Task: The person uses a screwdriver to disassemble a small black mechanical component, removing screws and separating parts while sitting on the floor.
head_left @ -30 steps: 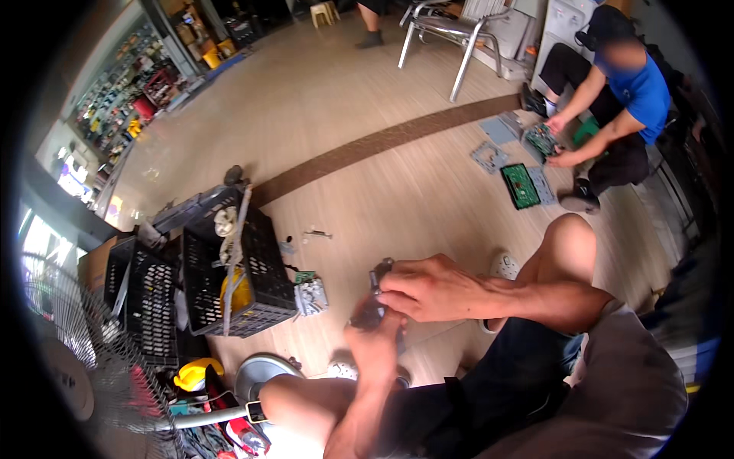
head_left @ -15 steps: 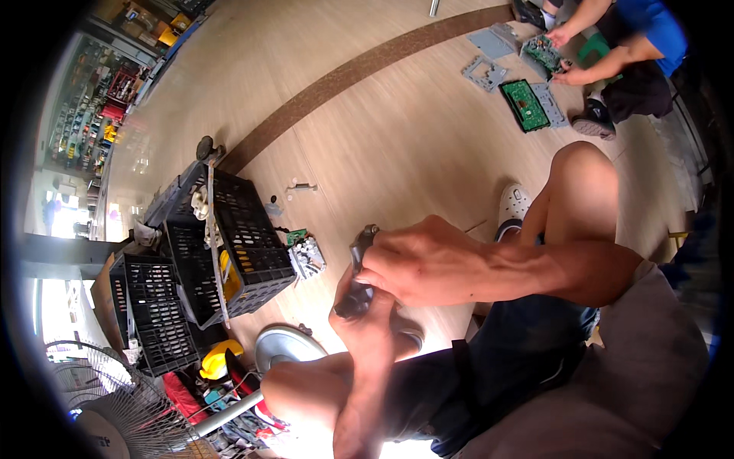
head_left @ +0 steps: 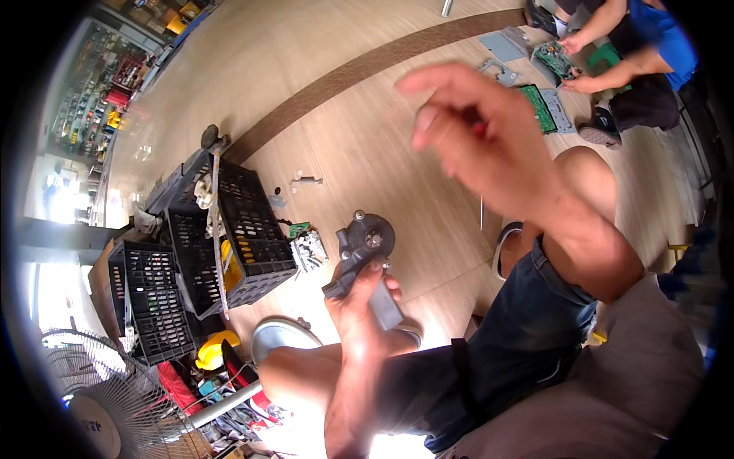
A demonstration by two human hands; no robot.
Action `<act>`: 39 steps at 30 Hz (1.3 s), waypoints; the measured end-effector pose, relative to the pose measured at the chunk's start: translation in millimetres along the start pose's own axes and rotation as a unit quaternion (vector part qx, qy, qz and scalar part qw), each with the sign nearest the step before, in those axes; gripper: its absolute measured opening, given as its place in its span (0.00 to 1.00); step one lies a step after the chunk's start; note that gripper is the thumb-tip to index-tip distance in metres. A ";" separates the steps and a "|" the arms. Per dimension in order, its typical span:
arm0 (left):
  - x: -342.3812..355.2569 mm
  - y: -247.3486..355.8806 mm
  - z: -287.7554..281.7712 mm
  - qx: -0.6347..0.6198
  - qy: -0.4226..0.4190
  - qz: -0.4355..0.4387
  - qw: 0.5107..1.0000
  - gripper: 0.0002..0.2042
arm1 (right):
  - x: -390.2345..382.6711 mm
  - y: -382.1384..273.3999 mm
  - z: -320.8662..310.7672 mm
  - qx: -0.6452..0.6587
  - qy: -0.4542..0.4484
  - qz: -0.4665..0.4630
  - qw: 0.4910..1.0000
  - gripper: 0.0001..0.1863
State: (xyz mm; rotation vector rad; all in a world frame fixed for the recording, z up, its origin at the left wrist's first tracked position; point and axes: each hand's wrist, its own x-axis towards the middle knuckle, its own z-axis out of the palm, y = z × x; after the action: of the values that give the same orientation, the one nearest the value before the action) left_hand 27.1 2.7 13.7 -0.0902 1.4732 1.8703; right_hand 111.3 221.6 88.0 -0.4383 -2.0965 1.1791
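Head-worn fisheye looks down, close over left hand (head_left: 356, 312) and right hand (head_left: 501, 153).

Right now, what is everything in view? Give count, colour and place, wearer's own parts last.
Round-housed part: one, dark grey, just below centre
Crates: at least two, black, floor at left
Fan: one, grey, lower left
Yellow item: one, yellow, below the crates
Round disc: one, grey, right of the yellow item
Circuit boards: at least two, green, upper right
Flat panels: several, grey, around the boards
Co-worker: one, blue top, upper right
Floor: one, pale tan with brown stripe, middle
Shelved goods: many, mixed colours, upper left
Shorts: one pair, dark blue, lower centre
Left hand: one, bare, lower centre, gripping the part
Right hand: one, bare, blurred, raised right of centre
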 end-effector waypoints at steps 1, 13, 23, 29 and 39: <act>0.6 0.2 1.9 -0.001 -0.002 0.005 1.000 0.15 | 4.8 0.3 -10.3 0.052 0.012 -0.003 0.999 0.14; 2.6 -5.9 -6.8 -0.061 0.010 -0.019 0.998 0.13 | -19.5 -21.9 -4.3 -0.100 0.012 -0.124 0.987 0.17; 2.7 -2.9 -12.4 -0.121 -0.016 0.009 0.993 0.13 | -31.9 -25.5 -3.3 0.114 -0.003 -0.114 0.987 0.15; 0.0 2.7 -11.9 -0.097 -0.012 0.029 0.995 0.10 | -31.2 -25.3 2.9 0.166 0.009 -0.143 0.976 0.13; -2.3 4.4 -10.0 -0.075 0.013 0.056 0.996 0.11 | -33.9 -30.3 -5.3 0.123 -0.033 -0.142 0.982 0.20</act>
State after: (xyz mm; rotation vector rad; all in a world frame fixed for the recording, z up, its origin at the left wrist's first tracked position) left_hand 22.4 -7.4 14.9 -0.1048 1.3784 2.0772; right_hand 140.3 189.1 102.0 0.0155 -1.9547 1.2723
